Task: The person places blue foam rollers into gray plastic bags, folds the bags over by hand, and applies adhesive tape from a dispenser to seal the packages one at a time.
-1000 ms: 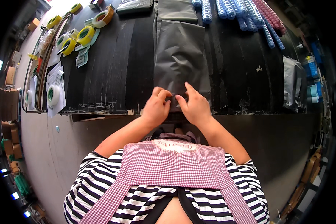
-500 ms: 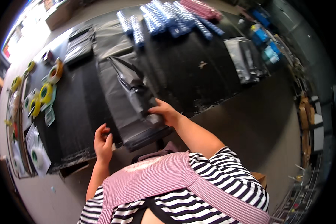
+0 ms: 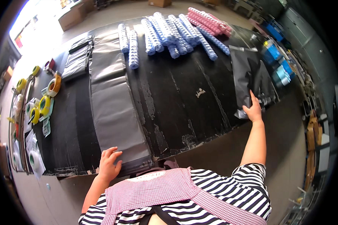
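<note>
A long grey plastic mailing bag [image 3: 114, 108] lies flat on the black worktable [image 3: 176, 108], its near end at the table's front edge. My left hand [image 3: 110, 165] is by its near left corner, fingers apart and holding nothing. Off to the right, my right hand [image 3: 254, 110] rests on the near part of a dark grey plastic bag [image 3: 244, 69], fingers stretched along it. This bag lies crumpled over other plastic at the table's right edge.
Blue-and-white patterned rolls [image 3: 165, 33] and pink ones [image 3: 210, 22] lie along the far edge. Folded dark bags [image 3: 77, 60] are at the far left. Tape rolls [image 3: 44, 105] line the left side. Blue containers [image 3: 281, 75] stand beyond the right edge.
My right hand has moved from the middle to the right, and the dark bag it held now lies on the plastic there. The long grey bag is uncovered. My left hand is slightly lower.
</note>
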`<state>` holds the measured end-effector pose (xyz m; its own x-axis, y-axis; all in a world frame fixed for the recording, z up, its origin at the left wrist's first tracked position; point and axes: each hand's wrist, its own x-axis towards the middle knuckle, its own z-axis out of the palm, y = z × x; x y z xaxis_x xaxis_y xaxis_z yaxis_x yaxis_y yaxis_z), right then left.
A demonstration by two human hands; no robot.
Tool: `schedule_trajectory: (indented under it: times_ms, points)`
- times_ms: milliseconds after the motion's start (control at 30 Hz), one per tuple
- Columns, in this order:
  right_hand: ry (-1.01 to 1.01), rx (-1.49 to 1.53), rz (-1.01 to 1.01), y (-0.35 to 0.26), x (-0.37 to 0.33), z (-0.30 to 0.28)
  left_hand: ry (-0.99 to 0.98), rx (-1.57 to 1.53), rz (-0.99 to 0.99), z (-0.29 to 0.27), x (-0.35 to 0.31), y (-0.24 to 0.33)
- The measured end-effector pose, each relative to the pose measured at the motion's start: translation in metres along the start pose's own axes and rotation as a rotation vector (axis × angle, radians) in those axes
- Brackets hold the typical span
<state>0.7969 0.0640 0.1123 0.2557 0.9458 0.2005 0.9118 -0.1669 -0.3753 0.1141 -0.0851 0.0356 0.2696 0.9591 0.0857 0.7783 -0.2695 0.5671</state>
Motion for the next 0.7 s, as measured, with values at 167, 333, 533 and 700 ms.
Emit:
schedule_trajectory:
  times_ms: [167, 333, 533, 700]
  points:
    - [-0.267, -0.618, 0.599, 0.017, 0.061, 0.065, -0.100, 0.191, -0.124, 0.013, 0.017, 0.024]
    - [0.181, 0.197, -0.385, -0.164, 0.120, 0.179, -0.134, 0.258, -0.199, 0.024, 0.024, 0.035]
    - [-0.276, 0.755, -0.269, -0.387, 0.168, 0.341, -0.096, 0.295, -0.218, 0.038, 0.035, 0.043]
    - [-0.432, 0.136, -0.110, -0.507, 0.170, 0.350, -0.025, 0.429, -0.292, 0.065, 0.015, 0.042]
